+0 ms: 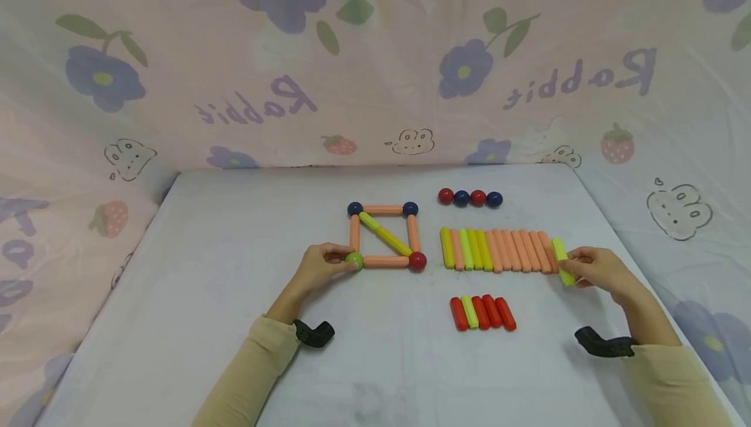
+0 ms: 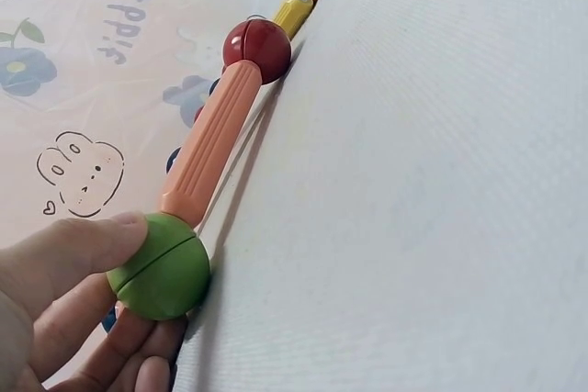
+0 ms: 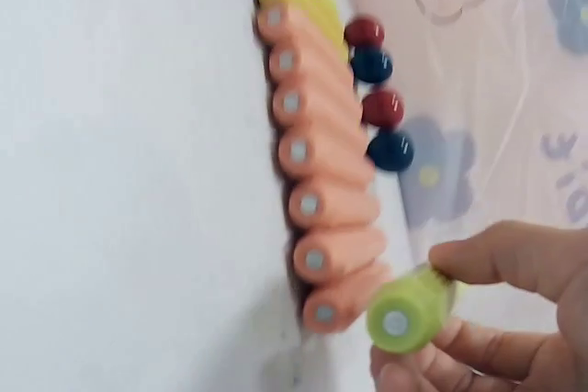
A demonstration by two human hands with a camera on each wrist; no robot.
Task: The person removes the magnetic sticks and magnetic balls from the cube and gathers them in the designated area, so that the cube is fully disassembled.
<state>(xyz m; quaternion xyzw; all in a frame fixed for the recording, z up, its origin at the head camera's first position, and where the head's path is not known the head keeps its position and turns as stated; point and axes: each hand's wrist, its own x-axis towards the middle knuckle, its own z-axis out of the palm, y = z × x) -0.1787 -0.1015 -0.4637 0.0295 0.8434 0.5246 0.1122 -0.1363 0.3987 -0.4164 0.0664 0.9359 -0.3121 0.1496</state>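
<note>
My left hand (image 1: 319, 265) pinches a green ball (image 2: 163, 268) between thumb and fingers. That ball forms the near left corner of a square of salmon rods (image 1: 385, 261) on the table. A red ball (image 1: 417, 261) and two dark blue balls (image 1: 354, 208) make the other corners, with a yellow-green diagonal rod (image 1: 384, 233) inside. In my right hand (image 1: 601, 270), thumb and fingers pinch a light-green rod (image 3: 404, 314), its round end showing a grey disc. It is at the right end of a row of salmon, yellow and light-green rods (image 1: 516, 251).
Behind the row stand red and blue balls (image 1: 478, 199), side by side. Nearer me lies a short row of red rods (image 1: 481, 311) with one light-green rod (image 1: 469, 311) among them. A patterned curtain (image 1: 375, 62) hangs beyond the white table (image 1: 375, 362).
</note>
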